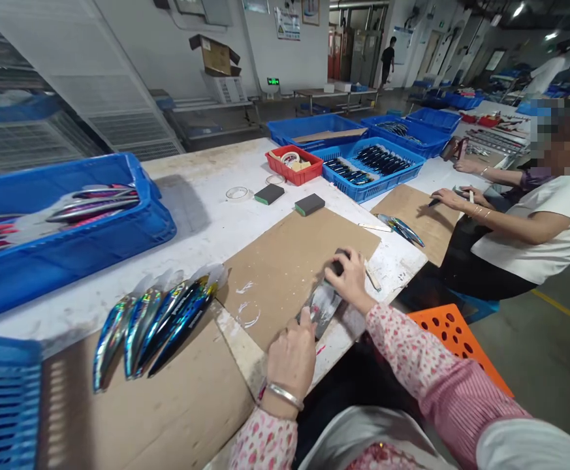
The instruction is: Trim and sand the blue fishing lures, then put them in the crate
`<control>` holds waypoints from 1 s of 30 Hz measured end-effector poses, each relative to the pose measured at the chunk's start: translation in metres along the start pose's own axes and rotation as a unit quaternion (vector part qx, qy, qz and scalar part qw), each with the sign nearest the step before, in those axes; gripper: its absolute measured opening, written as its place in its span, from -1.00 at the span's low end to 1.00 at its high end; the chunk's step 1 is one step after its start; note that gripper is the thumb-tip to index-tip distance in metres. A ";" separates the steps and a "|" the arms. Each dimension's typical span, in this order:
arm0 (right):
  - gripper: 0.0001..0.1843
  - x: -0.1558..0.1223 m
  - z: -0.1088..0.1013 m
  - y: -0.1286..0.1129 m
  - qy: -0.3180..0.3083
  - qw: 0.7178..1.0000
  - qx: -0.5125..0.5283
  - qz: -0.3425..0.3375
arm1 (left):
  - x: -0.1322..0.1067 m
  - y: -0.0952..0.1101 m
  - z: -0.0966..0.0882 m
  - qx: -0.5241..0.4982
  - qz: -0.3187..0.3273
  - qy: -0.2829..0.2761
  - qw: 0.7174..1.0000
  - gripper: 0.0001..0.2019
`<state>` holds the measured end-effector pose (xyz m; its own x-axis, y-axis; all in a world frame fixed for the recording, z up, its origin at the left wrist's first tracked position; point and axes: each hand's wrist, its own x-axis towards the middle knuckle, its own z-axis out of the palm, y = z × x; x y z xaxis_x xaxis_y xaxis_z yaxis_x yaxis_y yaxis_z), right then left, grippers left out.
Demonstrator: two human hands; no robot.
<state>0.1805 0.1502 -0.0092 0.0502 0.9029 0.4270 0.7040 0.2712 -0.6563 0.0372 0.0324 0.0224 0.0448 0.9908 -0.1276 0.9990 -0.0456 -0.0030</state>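
Observation:
My right hand (350,279) is closed around a dark sanding block (337,262) at the front edge of the table. Just below it lies a flat grey piece (328,305), partly covered by both hands. My left hand (292,356), with a silver bangle at the wrist, has its fingers curled at the near end of the grey piece; what they grip is hidden. Under both hands is a brown cardboard sheet (275,261). To the left, several shiny blue fishing lures (174,320) lie side by side on another cardboard sheet (157,418).
Two more sanding blocks (309,204) sit beyond the cardboard, near a tape roll (237,193) and a red basket (294,171). Blue crates (162,219) stand left and behind. A co-worker (534,228) works at right. An orange stool (461,339) is beside me.

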 end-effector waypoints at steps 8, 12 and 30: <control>-0.79 0.022 -0.030 0.010 -0.161 0.974 0.007 -0.158 | 0.015 -0.022 -0.006 0.036 0.060 -0.004 0.998 -0.56; -0.79 0.017 -0.024 -0.003 -0.217 0.958 -0.054 -0.178 | 0.021 -0.025 0.002 0.039 0.076 -0.025 0.996 -0.54; -0.86 0.042 -0.009 -0.040 -0.396 0.877 -0.071 -0.265 | 0.018 -0.025 0.006 0.014 0.074 -0.025 0.997 -0.64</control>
<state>0.1611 0.1744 0.0402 -0.7776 0.6270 0.0465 0.5641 0.7283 -0.3890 0.0128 0.0510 0.0138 0.1911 0.9652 -0.1787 0.9806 -0.1957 -0.0082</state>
